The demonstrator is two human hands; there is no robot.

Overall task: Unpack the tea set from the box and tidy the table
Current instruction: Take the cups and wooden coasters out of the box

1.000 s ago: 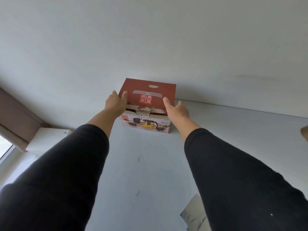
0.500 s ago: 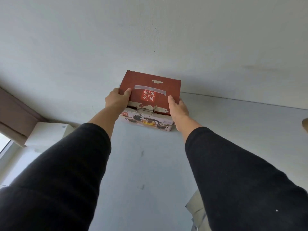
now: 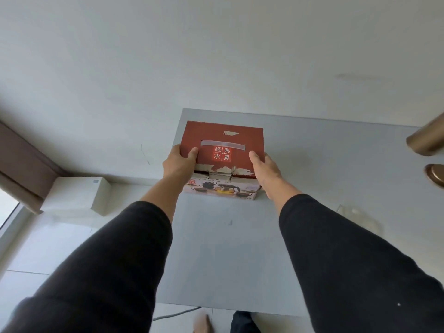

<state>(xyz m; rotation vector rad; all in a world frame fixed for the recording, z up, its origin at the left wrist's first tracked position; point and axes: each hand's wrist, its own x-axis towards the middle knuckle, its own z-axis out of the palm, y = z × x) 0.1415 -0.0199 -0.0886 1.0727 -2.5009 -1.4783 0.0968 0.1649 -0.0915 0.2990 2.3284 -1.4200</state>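
Note:
A red tea set box (image 3: 230, 140) with a clear tape strip and white characters on its lid stands on the grey table (image 3: 312, 188), near the far left corner. Its front face shows a picture of a teapot and cups. My left hand (image 3: 179, 162) grips the box's left side with the thumb over the lid. My right hand (image 3: 264, 167) presses flat against the box's right side, fingers along the edge. The box is closed; its contents are hidden.
A brass-coloured tube (image 3: 426, 138) and a round brass piece (image 3: 436, 175) lie at the table's right edge. A clear plastic scrap (image 3: 360, 216) rests on the table to the right. A white box (image 3: 79, 194) sits on the floor at left, by the wall.
Both hands closed onto the box's sides and the box came toward me, away from the wall. The view tilted down, showing the table's near edge and my feet.

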